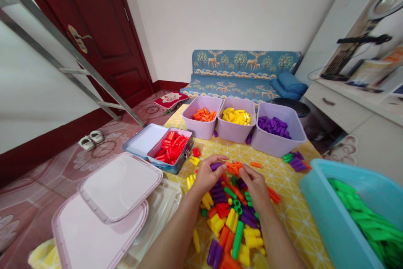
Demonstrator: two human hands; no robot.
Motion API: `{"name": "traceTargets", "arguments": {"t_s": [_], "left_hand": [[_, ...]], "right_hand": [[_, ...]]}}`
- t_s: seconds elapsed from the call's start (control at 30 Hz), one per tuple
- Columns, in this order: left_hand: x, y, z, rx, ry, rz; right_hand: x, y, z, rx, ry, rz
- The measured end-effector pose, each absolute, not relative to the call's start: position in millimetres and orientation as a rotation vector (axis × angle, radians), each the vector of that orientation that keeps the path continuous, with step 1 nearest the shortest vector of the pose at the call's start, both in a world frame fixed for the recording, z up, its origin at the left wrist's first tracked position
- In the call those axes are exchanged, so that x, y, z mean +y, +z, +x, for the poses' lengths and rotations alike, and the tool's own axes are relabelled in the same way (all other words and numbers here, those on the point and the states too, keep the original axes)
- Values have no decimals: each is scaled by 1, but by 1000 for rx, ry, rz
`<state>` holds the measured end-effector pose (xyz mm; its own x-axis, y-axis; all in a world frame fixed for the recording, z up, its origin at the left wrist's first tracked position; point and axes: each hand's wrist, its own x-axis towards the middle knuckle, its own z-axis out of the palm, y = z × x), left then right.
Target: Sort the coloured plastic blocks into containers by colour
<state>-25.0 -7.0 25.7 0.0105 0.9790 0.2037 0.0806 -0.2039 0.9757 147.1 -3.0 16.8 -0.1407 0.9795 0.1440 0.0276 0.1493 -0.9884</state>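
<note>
Room in a home: a sofa (241, 72) printed with deer and trees is standing before a plain white wall (252, 9), a panelled red door (103, 21) is occupying the left side, white shoes (87, 143) are resting on patterned floor tiles (63, 172), and a white drawer cabinet (333, 108) is lining the right side.

At five o'clock, the right hand (256, 185) is partly covering the orange pieces (233, 168); at four, the edge is cropping the turquoise bin (317, 202)!
</note>
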Motion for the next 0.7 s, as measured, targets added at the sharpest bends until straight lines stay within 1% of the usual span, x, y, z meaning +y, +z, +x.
{"name": "traceTargets", "arguments": {"t_s": [0.3,0.4,0.5,0.7], "left_hand": [[-9,32,-27,1166,1317,1520],[-7,31,-27,1190,1384,1397],[-5,29,-26,1097,1447,1191],[-5,32,-22,964,1408,985]], "right_hand": [[-1,8,145,-1231,1069,-1143],[-1,9,145,-1179,1062,-1155],[-2,12,144,-1174,1080,-1135],[-3,18,137,-1210,1076,-1086]]}}
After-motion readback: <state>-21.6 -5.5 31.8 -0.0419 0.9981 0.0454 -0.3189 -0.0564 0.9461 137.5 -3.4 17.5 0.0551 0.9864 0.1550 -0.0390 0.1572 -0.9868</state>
